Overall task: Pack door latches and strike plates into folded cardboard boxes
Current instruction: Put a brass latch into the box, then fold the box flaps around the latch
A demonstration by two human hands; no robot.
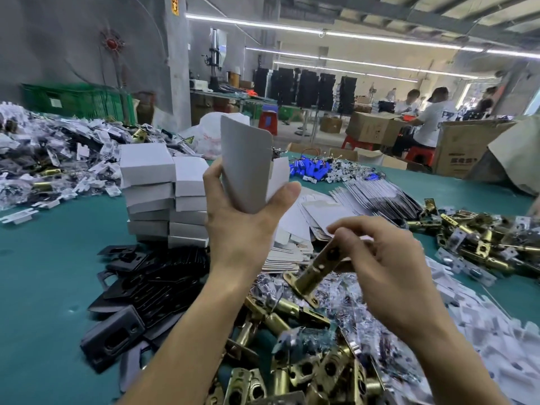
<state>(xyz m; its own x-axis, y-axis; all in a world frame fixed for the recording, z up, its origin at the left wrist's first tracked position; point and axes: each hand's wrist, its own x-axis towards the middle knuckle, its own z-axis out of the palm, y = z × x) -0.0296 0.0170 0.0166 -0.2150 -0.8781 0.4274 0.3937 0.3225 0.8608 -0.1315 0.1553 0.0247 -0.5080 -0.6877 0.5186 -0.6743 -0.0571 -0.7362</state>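
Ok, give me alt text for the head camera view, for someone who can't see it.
The left hand holds up a partly folded white cardboard box while the right hand pinches a brass door latch just below it. Beneath them, a green table carries stacked white boxes, black strike plates and loose latches.

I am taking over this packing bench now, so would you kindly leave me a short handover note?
Left hand grips an unclosed white cardboard box, held up.
Right hand pinches a brass door latch, not yet in the box.
Black strike plates lie piled at left, loose latches at the near edge, flat box blanks in the middle of the green table.
Done: stacked closed boxes behind the left hand; contents not visible.
Left: put the latch and a strike plate in, close the box, stack it.
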